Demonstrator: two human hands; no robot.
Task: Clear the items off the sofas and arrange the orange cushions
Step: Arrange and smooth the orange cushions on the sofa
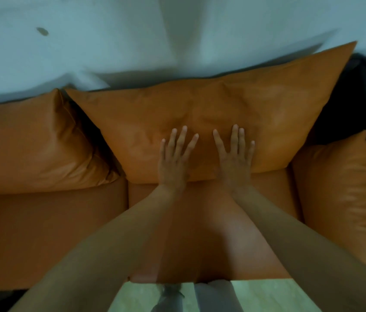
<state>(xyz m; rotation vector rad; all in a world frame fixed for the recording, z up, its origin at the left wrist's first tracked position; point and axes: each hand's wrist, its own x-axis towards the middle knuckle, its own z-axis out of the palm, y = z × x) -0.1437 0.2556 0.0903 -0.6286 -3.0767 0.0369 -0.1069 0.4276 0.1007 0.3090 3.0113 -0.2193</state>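
- Down where the floor [267, 293] shows pale at the near edge, the orange sofa [42, 239] starts, with its seat split by a seam into two seat pads.
- Both bare forearms reach across the seat from the near side, running up toward the back cushions.
- Left hand [174, 162] is flat, fingers straight and spread a bit, palm pressing the lower front of the big middle cushion [256, 113].
- Right hand [234, 159] does the same just beside it, fingers straight and fanned, nothing pinched or gripped in either hand.
- That middle cushion is a wide orange one, smooth leathery look, soft creases, dented a little around the fingertips. It's propped against the back, its right corner poking up higher than the left, so it sits tilted.
- Left cushion [26, 140] leans right next to it, corners touching, more wrinkled at its lower right corner.
- Right side has another orange cushion [344, 199] standing along the arm end, touching the middle one's lower right corner.
- Behind everything is a pale bluish wall [110, 41], plus something dark [357, 97] at the far right, too blurry to tell.
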